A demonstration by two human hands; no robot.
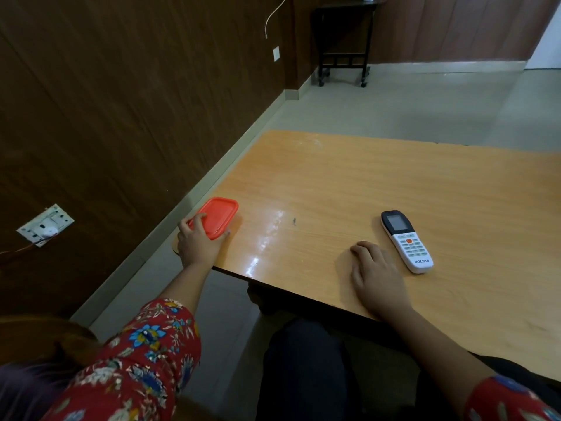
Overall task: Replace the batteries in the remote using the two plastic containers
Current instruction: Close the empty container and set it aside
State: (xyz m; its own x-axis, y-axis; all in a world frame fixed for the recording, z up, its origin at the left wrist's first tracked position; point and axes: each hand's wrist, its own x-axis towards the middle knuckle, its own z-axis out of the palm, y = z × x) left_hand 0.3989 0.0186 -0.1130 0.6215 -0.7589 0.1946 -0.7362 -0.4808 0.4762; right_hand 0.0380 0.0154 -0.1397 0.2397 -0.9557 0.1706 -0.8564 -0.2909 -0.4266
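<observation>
Left hand gripping red-lidded container; right hand flat beside remote.

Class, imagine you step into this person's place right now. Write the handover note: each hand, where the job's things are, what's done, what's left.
Left hand: gripping the red-lidded container at the table's near-left corner, lid on.
Right hand: resting flat on the table, holding nothing, just left of the remote.
Remote: lies face up, untouched.
Second container: not in view.
Done: nothing visible yet.
Left: open the container, swap the batteries, close the remote.
</observation>
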